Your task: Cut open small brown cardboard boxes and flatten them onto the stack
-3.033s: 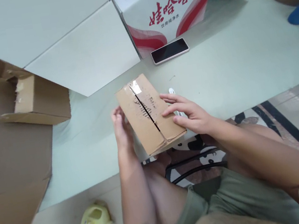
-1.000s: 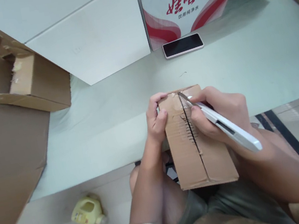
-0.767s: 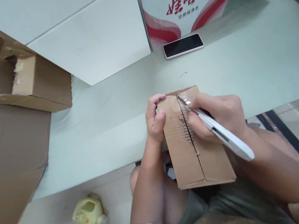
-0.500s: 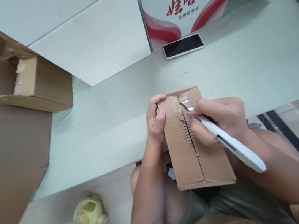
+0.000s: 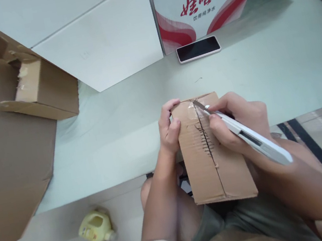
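Note:
A small brown cardboard box (image 5: 200,176) is propped between the table's front edge and my lap, its seamed face up. My left hand (image 5: 170,129) grips its upper left side, thumb on the face and fingers round the edge. In my right hand (image 5: 242,120) is a white utility knife (image 5: 253,137), its blade out. The blade tip touches the seam near the box's far end, where clear tape (image 5: 192,111) crosses. Torn, ridged cardboard lines the seam's middle.
A phone (image 5: 198,49) lies before a white and red carton (image 5: 199,5). Large white boxes (image 5: 104,47) stand at the back. An open cardboard box (image 5: 56,89) sits left on the pale table cover (image 5: 114,137). A yellow jug (image 5: 95,226) lies on the floor.
The knife blade has moved up along the seam towards the box's far edge, my right hand going with it. The box has shifted slightly right; my left hand keeps its hold.

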`<state>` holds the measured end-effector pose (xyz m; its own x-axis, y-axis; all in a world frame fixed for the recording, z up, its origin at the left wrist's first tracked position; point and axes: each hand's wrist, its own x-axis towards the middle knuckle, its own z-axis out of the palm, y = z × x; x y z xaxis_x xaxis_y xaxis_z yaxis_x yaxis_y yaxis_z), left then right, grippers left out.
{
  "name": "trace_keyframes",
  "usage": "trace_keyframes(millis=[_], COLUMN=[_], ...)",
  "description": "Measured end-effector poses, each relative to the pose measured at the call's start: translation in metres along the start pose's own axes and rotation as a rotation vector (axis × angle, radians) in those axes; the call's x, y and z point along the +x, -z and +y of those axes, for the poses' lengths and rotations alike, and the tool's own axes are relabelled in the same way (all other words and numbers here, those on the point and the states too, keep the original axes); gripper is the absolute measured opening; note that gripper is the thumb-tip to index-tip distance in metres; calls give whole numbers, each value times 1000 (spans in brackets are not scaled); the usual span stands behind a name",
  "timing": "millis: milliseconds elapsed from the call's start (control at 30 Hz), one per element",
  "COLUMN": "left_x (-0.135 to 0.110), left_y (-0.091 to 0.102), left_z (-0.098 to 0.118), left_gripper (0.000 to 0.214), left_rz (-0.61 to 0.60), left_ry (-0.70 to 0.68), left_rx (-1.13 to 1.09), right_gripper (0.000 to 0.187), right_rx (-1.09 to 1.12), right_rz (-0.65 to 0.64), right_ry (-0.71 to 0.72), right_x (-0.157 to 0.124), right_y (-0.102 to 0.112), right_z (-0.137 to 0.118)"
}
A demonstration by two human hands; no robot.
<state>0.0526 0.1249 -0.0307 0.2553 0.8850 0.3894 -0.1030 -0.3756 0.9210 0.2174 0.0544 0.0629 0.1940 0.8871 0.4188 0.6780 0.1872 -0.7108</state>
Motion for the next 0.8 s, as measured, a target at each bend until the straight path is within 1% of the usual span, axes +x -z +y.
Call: trace_keyframes(millis=[167,267,467,600,700,800], left_x=[0,0,1,0,0,0], left_y=[0,0,0,0,0,1], left_z=[-3,-2,1,0,-1,-2], left_gripper=[48,49,48,46,47,47], left_rz=[14,13,19,17,15,20], left_ry=[-6,1,24,17,15,19], left_rx=[17,32,44,25,33,39], right_gripper=[1,2,6,4,4,9], right_rx=[-21,-10,116,166,244,339], right_rz=[19,2,-84,-58,-34,-77], right_ry=[-50,-94,-196,-225,-245,-251], right_x=[0,1,4,2,2,2], right_y=[0,0,-1,-2,-2,2], right_z=[-1,-1,2,6,6,5])
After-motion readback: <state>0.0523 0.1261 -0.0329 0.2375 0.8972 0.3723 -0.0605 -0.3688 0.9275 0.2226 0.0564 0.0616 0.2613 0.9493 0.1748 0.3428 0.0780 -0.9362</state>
